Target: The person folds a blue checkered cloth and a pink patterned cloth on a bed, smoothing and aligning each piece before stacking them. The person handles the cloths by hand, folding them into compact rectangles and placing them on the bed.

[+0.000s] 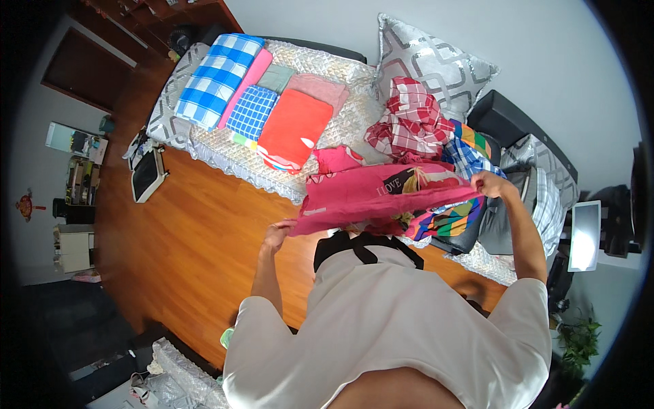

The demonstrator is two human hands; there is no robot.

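Note:
A pink printed cloth [361, 200] is stretched out in front of my waist, between my two hands. Its left end is gripped by my left hand [276, 235], fingers closed on the edge. At the opposite end my right hand [492, 184] pinches the other corner, held a little higher and farther away. The cloth bears a dark and light picture and hangs in loose folds along its lower edge. Behind it on the sofa lie a crumpled red-and-white checked cloth [413, 119] and a multicoloured cloth [449, 221], partly hidden by the pink one.
Folded cloths lie on the quilted sofa cover [204, 144]: a large blue checked one [218, 80], a small blue checked one [253, 111] and a red one [294, 126]. A patterned cushion [429, 61] leans at the back. Wooden floor [184, 232] spreads to the left, with a black-and-white object [147, 176] on it.

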